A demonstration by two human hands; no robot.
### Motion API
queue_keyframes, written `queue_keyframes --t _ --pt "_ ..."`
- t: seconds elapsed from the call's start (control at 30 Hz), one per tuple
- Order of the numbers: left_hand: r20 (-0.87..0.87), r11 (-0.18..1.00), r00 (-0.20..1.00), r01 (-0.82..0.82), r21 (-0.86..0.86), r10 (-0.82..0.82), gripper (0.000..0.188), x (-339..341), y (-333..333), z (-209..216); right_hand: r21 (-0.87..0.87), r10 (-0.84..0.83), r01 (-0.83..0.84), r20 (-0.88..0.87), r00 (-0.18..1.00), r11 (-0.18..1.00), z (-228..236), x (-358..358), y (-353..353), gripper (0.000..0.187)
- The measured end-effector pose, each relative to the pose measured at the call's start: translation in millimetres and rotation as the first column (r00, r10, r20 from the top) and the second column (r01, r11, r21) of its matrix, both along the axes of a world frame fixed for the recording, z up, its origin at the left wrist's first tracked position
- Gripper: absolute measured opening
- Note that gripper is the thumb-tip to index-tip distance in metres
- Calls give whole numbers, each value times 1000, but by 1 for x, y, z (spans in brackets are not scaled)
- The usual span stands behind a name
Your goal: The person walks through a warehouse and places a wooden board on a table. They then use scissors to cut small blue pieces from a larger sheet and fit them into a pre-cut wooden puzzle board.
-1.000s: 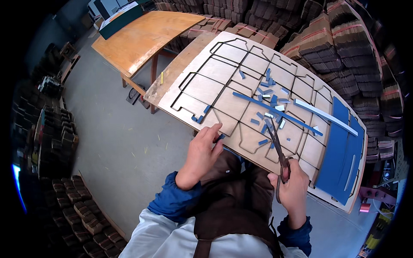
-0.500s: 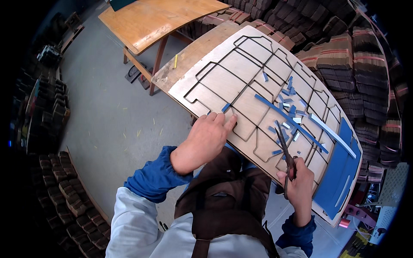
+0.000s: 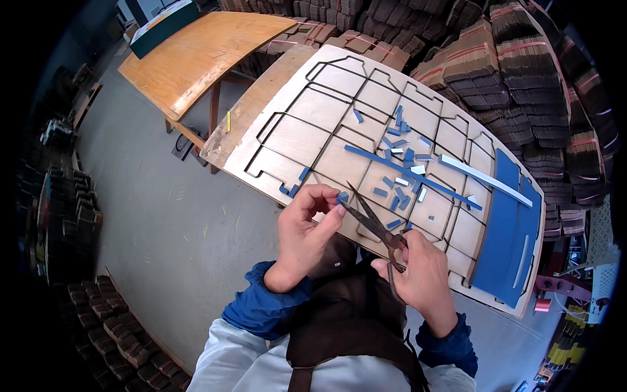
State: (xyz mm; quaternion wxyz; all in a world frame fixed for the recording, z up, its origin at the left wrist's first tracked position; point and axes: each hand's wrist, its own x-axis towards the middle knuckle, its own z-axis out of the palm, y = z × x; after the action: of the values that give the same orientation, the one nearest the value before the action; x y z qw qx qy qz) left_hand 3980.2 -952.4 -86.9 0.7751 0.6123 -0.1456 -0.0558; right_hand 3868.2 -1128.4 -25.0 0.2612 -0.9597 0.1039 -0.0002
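Many blue pieces (image 3: pixel 409 155) littering board (image 3: pixel 313 112); brown stacks (image 3: pixel 522 86), table (image 3: pixel 189 65)

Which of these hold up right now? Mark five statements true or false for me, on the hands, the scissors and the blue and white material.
1. The right hand holds the scissors. True.
2. The scissors are fully closed. False: they are open.
3. The left hand is empty. False: it pinches a small blue piece.
4. The long white strip partly overlaps the large blue sheet. True.
5. The large blue sheet lies toward the left end. False: it lies toward the right end of the pale board.
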Motion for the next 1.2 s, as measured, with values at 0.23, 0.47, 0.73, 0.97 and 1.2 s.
queue_keyframes --t 0.23,0.47,0.73,0.97,1.2 --pt "132 992 983 -119 -49 124 25 -13 -30 -5 -35 -55 60 122 991 998 -11 -8 4 61" --pt "66 988 993 -87 -127 96 23 -23 -32 -5 -21 -54 56 118 992 998 -17 -10 3 60" --pt "74 993 994 -78 -87 84 21 -27 -30 -3 -17 -34 36 99 994 999 -19 -9 4 59" --pt "34 992 999 -38 -120 42 16 -28 -29 -4 -30 -30 33 84 996 999 -22 -8 2 61" --pt "46 988 998 -26 -151 33 15 -28 -32 -5 19 -13 12 36 999 1000 -17 -7 -1 65"
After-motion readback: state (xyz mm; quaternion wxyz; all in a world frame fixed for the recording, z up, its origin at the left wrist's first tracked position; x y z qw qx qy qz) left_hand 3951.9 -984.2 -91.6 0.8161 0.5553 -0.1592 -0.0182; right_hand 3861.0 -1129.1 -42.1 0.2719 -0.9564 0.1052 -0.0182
